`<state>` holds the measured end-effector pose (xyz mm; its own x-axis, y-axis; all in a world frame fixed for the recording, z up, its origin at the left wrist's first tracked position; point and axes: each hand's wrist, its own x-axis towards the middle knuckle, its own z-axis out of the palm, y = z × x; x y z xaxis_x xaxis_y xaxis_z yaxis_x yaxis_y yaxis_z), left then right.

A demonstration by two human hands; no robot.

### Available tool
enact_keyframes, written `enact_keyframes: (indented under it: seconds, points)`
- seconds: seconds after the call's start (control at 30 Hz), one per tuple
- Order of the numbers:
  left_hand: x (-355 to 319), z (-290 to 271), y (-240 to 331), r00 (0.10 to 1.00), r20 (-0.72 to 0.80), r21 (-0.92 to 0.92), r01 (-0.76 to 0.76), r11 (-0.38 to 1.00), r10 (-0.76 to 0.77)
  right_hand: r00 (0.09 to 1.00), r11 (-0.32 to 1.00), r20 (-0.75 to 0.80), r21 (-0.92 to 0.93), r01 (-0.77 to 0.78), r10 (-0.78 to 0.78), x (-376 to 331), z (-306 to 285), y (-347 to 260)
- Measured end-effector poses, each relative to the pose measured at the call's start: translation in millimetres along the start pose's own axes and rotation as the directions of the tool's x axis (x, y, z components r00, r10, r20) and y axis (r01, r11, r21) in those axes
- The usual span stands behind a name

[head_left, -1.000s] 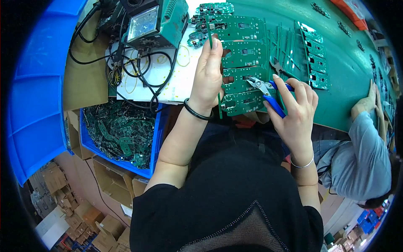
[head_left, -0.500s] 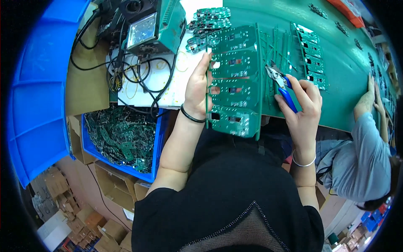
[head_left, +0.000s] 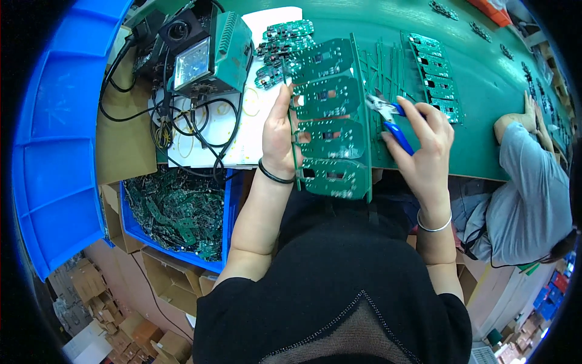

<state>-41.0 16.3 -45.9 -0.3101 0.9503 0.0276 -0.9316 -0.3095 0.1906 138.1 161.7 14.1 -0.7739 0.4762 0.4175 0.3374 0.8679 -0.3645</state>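
Note:
A panel of several joined green circuit boards (head_left: 330,138) is held up in front of me, with thin rails along its sides. My left hand (head_left: 280,136) grips its left edge, thumb up along the rail and fingers behind the boards, partly hidden. In my right hand (head_left: 427,139) is a pair of side cutters (head_left: 397,132) with blue handles. The handles are spread between thumb and fingers. Their metal jaws lie close to the panel's right rail; whether they touch it I cannot tell.
Loose board strips (head_left: 391,73) and another board panel (head_left: 438,79) lie on the green table beyond. Stacked boards (head_left: 288,39) are near a soldering station (head_left: 212,54) with tangled black cables. A blue bin (head_left: 227,227) holds green scrap. At the right, a person's arms (head_left: 518,124) rest on the table.
The whole view has shifted, so most things sit slightly further left. The cutters' handles are wider apart, and the jaws are still beside the right rail. My left hand keeps its hold.

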Motion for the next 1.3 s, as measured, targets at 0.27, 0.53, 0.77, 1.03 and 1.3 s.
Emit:
enact_keyframes:
  seconds: [0.27,0.53,0.77,1.03,1.3]
  points:
    - [19.0,27.4,6.9,0.845,-0.333,0.7,-0.075,0.71,0.418,0.978,0.998,0.2,0.052,0.044,-0.053,-16.7,-25.6,-10.6]
    - [18.0,34.2,9.0,0.836,-0.272,0.799,-0.079,0.596,0.476,0.964,0.988,0.228,-0.042,0.149,-0.136,-18.9,-13.7,-23.7]
    - [15.6,40.5,8.8,0.839,-0.247,0.81,-0.095,0.578,0.485,0.953,0.979,0.267,-0.105,0.175,-0.141,-16.1,-15.5,-28.8]
    - [15.4,43.5,7.1,0.838,-0.239,0.805,-0.112,0.583,0.491,0.946,0.982,0.294,-0.082,0.17,-0.139,-15.7,-15.7,-27.1]
    - [16.9,44.7,5.4,0.821,-0.251,0.817,-0.104,0.567,0.513,0.947,0.966,0.281,-0.155,0.207,-0.158,-14.9,-17.5,-30.7]
